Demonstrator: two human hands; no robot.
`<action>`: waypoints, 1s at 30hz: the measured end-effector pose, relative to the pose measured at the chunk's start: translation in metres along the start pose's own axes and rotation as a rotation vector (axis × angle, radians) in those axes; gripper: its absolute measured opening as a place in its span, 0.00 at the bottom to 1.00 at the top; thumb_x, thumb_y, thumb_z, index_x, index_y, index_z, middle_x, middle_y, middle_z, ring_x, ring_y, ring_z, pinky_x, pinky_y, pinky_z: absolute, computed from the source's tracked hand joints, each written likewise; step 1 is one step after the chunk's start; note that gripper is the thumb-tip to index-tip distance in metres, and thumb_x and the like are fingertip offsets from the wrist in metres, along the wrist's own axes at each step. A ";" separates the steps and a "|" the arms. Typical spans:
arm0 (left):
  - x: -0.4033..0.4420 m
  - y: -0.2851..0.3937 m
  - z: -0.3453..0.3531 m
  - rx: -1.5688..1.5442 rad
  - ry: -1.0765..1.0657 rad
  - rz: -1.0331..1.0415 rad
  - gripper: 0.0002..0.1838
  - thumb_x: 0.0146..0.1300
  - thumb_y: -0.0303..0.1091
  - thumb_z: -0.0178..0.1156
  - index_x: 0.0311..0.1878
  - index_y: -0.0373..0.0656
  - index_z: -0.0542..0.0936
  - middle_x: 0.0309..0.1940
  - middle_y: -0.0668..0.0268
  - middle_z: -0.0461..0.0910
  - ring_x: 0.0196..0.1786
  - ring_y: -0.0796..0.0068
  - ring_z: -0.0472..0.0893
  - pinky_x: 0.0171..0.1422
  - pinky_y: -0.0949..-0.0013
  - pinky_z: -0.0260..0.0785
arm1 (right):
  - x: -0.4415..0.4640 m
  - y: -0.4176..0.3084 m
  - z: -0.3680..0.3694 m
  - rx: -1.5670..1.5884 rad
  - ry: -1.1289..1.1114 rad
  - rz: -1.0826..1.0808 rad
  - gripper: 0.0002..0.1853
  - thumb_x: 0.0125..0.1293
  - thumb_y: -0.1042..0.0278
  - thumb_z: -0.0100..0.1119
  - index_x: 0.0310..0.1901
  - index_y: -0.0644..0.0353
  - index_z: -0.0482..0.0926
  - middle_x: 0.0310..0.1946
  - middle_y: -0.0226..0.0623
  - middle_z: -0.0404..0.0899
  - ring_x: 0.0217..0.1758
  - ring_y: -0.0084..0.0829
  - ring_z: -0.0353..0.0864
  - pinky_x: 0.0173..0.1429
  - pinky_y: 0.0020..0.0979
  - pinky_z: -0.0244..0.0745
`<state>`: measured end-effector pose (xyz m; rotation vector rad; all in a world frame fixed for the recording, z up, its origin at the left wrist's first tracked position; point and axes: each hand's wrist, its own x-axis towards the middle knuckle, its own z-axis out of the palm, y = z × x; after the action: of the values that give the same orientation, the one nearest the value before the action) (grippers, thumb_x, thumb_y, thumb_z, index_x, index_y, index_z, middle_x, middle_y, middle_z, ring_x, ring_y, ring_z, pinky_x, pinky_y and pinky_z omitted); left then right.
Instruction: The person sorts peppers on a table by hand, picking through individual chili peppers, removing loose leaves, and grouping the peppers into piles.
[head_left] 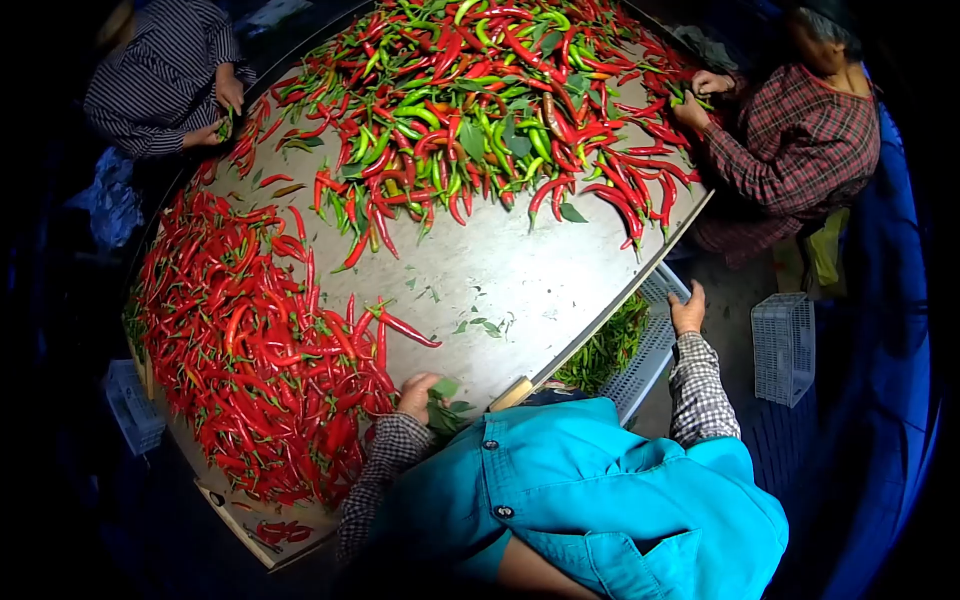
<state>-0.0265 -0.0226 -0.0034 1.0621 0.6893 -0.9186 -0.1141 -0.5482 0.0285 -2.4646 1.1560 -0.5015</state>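
Observation:
My left hand (416, 394) is closed around a bunch of green leaves (445, 408) at the near edge of the table, beside a large heap of red chili peppers (250, 340). My right hand (688, 308) is at the outer corner of a grey plastic crate (640, 385), its fingers seemingly closed on the rim. Inside that crate, partly under the table edge, are green chili peppers (617, 345). A mixed pile of red and green chili peppers (460, 110) with leaves covers the far part of the table.
The pale table board (510, 270) carries leaf scraps and has a raised wooden edge. One person (165, 80) in stripes works at the far left; another person (800, 140) in plaid handles peppers at the right. A second crate (783, 348) stands on the floor at right, another crate (133, 405) at left.

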 end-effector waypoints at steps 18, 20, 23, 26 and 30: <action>-0.035 -0.080 -0.037 -0.004 -0.426 0.161 0.08 0.64 0.31 0.48 0.43 0.38 0.71 0.41 0.66 0.74 0.44 0.77 0.73 0.51 0.75 0.65 | -0.149 -0.279 0.157 0.206 -0.805 -0.702 0.26 0.44 0.73 0.68 0.47 0.64 0.68 0.42 0.53 0.67 0.45 0.53 0.70 0.49 0.40 0.69; -0.063 -0.058 -0.017 -0.057 -0.446 0.189 0.08 0.65 0.32 0.50 0.41 0.38 0.71 0.46 0.62 0.75 0.49 0.76 0.73 0.56 0.73 0.64 | -0.150 -0.299 0.170 0.223 -0.837 -0.705 0.27 0.43 0.73 0.68 0.48 0.63 0.68 0.43 0.51 0.67 0.46 0.52 0.70 0.50 0.40 0.69; -0.081 -0.040 -0.014 0.157 -0.380 0.126 0.07 0.63 0.32 0.54 0.38 0.40 0.71 0.43 0.64 0.76 0.48 0.77 0.73 0.55 0.75 0.64 | -0.152 -0.325 0.186 0.389 -0.842 -0.866 0.35 0.40 0.67 0.72 0.53 0.61 0.67 0.50 0.49 0.64 0.53 0.51 0.68 0.55 0.38 0.68; -0.065 -0.060 -0.037 0.303 -0.351 0.201 0.05 0.62 0.32 0.54 0.37 0.42 0.71 0.36 0.70 0.74 0.43 0.80 0.72 0.50 0.78 0.63 | -0.151 -0.344 0.185 0.311 -0.968 -1.092 0.40 0.36 0.63 0.74 0.54 0.61 0.66 0.53 0.49 0.63 0.55 0.50 0.66 0.58 0.38 0.66; -0.045 -0.083 -0.062 0.196 -0.324 0.237 0.06 0.62 0.32 0.54 0.39 0.42 0.71 0.34 0.73 0.71 0.41 0.82 0.69 0.48 0.79 0.62 | -0.141 -0.330 0.185 0.148 -1.101 -1.228 0.34 0.36 0.63 0.73 0.49 0.59 0.69 0.47 0.46 0.65 0.52 0.48 0.67 0.54 0.39 0.66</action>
<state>-0.1233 0.0318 -0.0225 1.1079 0.2023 -0.9361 0.1022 -0.2080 0.0007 -2.3807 -0.8093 0.4794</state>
